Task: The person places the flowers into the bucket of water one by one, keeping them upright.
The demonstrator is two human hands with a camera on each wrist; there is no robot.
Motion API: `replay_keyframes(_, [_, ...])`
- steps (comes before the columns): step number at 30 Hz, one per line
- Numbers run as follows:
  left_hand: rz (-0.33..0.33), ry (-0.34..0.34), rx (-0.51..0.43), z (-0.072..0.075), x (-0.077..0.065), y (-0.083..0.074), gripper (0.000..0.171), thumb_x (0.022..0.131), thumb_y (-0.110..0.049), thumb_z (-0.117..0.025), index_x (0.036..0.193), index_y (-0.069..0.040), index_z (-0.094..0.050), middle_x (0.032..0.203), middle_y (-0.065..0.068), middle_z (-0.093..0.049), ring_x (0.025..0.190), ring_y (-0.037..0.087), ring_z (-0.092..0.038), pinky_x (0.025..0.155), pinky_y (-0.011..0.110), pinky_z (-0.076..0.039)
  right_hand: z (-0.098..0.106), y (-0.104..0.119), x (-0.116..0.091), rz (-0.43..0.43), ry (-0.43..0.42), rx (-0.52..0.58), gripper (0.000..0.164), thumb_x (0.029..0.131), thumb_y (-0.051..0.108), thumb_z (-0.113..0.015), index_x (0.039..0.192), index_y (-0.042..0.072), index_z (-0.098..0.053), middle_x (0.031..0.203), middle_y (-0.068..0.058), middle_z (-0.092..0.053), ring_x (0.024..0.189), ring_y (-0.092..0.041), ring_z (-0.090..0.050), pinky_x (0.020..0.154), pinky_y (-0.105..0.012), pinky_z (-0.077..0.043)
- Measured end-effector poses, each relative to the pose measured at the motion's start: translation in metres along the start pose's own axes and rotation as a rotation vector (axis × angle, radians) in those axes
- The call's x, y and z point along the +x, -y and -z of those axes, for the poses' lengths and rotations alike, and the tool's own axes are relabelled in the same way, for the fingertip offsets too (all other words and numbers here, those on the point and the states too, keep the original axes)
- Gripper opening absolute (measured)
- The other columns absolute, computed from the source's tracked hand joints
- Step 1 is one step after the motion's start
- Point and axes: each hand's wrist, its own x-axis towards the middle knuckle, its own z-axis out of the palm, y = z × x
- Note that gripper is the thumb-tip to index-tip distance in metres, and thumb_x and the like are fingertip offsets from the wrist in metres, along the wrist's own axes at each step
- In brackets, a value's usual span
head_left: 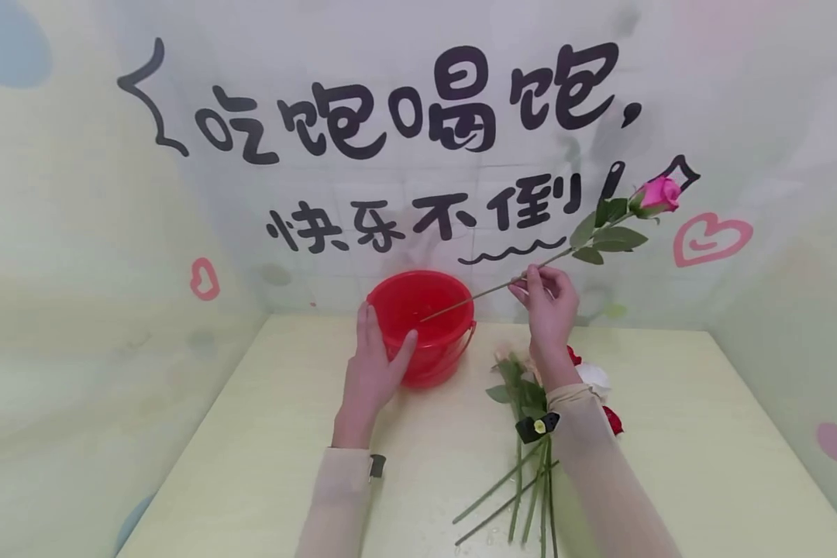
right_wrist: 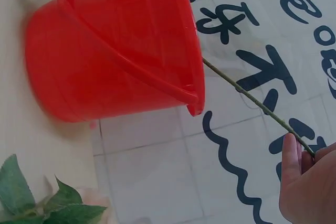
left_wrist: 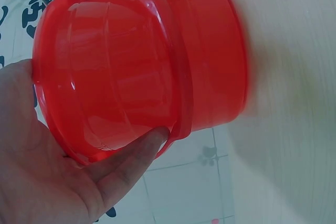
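Note:
A red plastic bucket (head_left: 435, 364) stands on the table near the back wall, its handle hanging down. My left hand (head_left: 373, 368) rests on the bucket's near-left side, fingers fairly straight and thumb spread apart at the rim; the left wrist view shows the fingers along the bucket wall. My right hand (head_left: 551, 306) pinches the stem of a pink rose (head_left: 659, 194) between thumb and fingers. The rose slants, with its bloom up to the right and its stem end inside the bucket's mouth. In the right wrist view the stem (right_wrist: 252, 98) passes behind the rim.
A bunch of flowers (head_left: 519, 387) lies on the table (head_left: 669, 465) under my right forearm, with several long stems pointing toward me. Red blooms (head_left: 612, 420) and a white bloom (head_left: 593, 378) show beside the sleeve. A printed wall sheet (head_left: 363, 178) stands behind the bucket.

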Motion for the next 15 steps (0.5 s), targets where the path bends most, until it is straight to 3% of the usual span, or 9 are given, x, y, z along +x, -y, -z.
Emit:
replay_keyframes(4, [0.006, -0.01, -0.003, 0.003, -0.001, -0.002, 0.108, 0.096, -0.056, -0.07, 0.171, -0.019, -0.002, 0.169, 0.01, -0.026, 0.119, 0.041, -0.065, 0.088, 0.054, -0.063, -0.003, -0.015, -0.005, -0.016, 0.032, -0.021, 0.017, 0.104, 0.007, -0.066, 0.111, -0.008, -0.06, 0.097, -0.011, -0.066, 0.084, -0.018, -0.073, 0.083, -0.034, -0.064])
replay_keyframes(9, [-0.005, -0.019, -0.009, 0.005, -0.002, -0.001, 0.108, 0.095, -0.055, -0.071, 0.171, -0.019, -0.003, 0.168, 0.009, -0.027, 0.119, 0.041, -0.065, 0.088, 0.053, -0.063, -0.009, -0.029, -0.009, -0.067, 0.054, -0.052, 0.018, 0.104, 0.006, -0.065, 0.114, -0.008, -0.06, 0.103, -0.018, -0.066, 0.087, -0.019, -0.073, 0.085, -0.034, -0.063])
replay_keyframes(15, [-0.03, -0.024, -0.006, -0.002, 0.001, 0.0, 0.107, 0.095, -0.055, -0.071, 0.171, -0.018, -0.004, 0.171, 0.007, -0.022, 0.125, 0.04, -0.062, 0.089, 0.053, -0.062, -0.008, -0.034, -0.011, -0.116, 0.059, -0.094, 0.019, 0.104, 0.006, -0.067, 0.116, -0.008, -0.062, 0.104, -0.02, -0.068, 0.085, -0.016, -0.074, 0.084, -0.031, -0.063])
